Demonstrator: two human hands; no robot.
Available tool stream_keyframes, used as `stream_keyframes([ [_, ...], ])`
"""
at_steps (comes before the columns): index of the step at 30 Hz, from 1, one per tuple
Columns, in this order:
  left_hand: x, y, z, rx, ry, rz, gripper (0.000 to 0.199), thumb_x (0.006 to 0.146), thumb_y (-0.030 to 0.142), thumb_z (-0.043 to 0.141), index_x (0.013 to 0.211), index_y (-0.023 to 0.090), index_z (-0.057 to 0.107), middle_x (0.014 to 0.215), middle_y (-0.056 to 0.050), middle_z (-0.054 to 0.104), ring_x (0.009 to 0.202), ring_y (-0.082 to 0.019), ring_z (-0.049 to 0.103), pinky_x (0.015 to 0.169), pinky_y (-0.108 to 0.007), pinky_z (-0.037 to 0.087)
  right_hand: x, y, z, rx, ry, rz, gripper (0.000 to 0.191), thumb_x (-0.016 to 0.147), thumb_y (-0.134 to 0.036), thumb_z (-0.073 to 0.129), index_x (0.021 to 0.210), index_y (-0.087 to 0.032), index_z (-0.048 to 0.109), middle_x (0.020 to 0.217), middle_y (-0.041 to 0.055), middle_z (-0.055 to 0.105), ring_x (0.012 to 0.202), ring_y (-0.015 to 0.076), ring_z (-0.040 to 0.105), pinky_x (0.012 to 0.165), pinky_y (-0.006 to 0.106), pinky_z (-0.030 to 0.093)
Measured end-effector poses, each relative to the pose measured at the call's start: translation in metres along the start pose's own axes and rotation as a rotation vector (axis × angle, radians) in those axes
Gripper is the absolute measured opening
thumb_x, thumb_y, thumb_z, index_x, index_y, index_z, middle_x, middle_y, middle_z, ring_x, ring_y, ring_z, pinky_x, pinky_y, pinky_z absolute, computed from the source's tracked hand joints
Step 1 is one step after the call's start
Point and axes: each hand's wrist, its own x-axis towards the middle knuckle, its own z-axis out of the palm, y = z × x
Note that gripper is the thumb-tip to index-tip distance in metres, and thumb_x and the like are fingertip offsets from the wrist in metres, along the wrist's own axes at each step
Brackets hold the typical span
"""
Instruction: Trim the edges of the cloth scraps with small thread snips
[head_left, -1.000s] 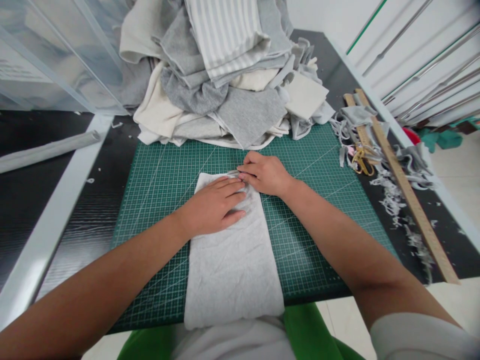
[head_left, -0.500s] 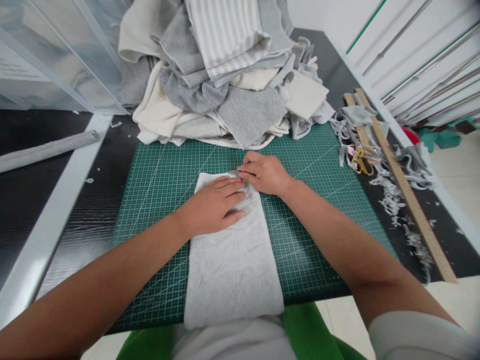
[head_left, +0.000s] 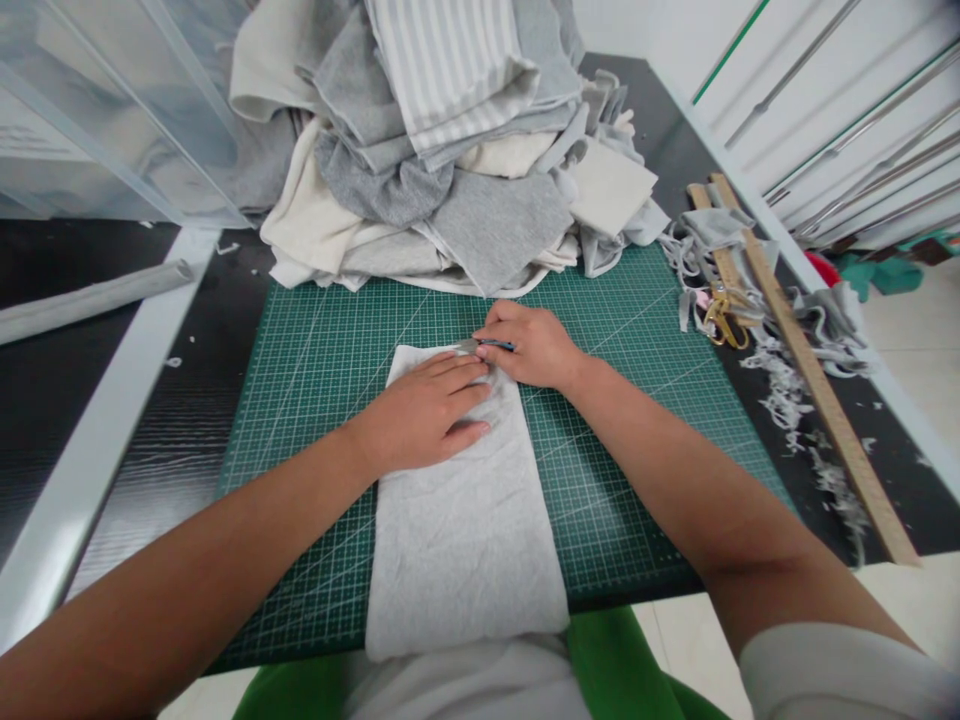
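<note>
A light grey piece of knit fabric (head_left: 469, 560) lies lengthwise on the green cutting mat (head_left: 300, 390), its near end hanging over the mat's front edge. My left hand (head_left: 427, 410) rests flat on the fabric's upper part, fingers stretched toward the right. My right hand (head_left: 529, 345) is closed around a pair of small thread snips (head_left: 496, 344) at the fabric's far right corner. Their dark blue handle shows between the fingers, and the silver blade points left along the far edge. My left fingertips lie close beside the blade. The cut line itself is too small to make out.
A large heap of grey, cream and striped fabric (head_left: 502, 225) covers the far side. At the right lie wooden rulers (head_left: 825, 390), gold-handled scissors (head_left: 724, 320) and fabric scraps (head_left: 780, 395). A grey fabric roll (head_left: 90, 300) and clear plastic bins (head_left: 112, 110) are on the left.
The snips' dark blue handle has come into view between my right fingers. Both hands stay at nearly the same spot, and the fabric has hardly moved.
</note>
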Motion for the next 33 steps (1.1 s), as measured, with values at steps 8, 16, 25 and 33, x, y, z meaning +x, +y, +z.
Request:
stream_keyframes([
  [8,0.0001,0.0001,-0.0001,-0.005,-0.005,-0.004,0.042,0.093,0.041,0.057,0.125,0.014,0.061,0.137,-0.015,0.057,0.133,-0.03,0.049,0.117,-0.051,0.039,0.0039,-0.0015,-0.0001,-0.022,-0.02,0.004,0.027,0.091,-0.035,0.059,0.104,-0.019,0.077,0.1,0.0058,0.068,0.083,0.0166,0.062,0.071,0.03,0.044],
  [16,-0.0004,0.0,-0.0006,-0.012,-0.006,-0.002,0.044,0.093,0.04,0.058,0.125,0.011,0.062,0.138,-0.017,0.056,0.133,-0.032,0.05,0.117,-0.051,0.039,0.0087,-0.0034,0.0007,-0.048,-0.027,-0.007,0.023,0.091,-0.031,0.06,0.098,-0.019,0.078,0.097,0.0049,0.068,0.082,0.0162,0.062,0.069,0.029,0.041],
  [25,-0.0002,0.0001,-0.0008,-0.006,0.004,-0.004,0.043,0.092,0.04,0.059,0.125,0.012,0.063,0.136,-0.016,0.058,0.132,-0.031,0.051,0.116,-0.051,0.04,0.0073,-0.0017,0.001,-0.004,-0.008,-0.018,0.024,0.091,-0.032,0.06,0.1,-0.018,0.077,0.097,0.0053,0.068,0.083,0.0162,0.063,0.071,0.028,0.043],
  [33,-0.0004,0.0004,-0.0012,-0.008,-0.008,-0.01,0.044,0.093,0.04,0.058,0.127,0.012,0.062,0.137,-0.015,0.057,0.133,-0.031,0.049,0.117,-0.05,0.039,0.0081,-0.0016,0.0006,-0.002,-0.021,-0.012,0.023,0.09,-0.031,0.061,0.099,-0.019,0.078,0.097,0.0048,0.068,0.083,0.0157,0.062,0.07,0.028,0.042],
])
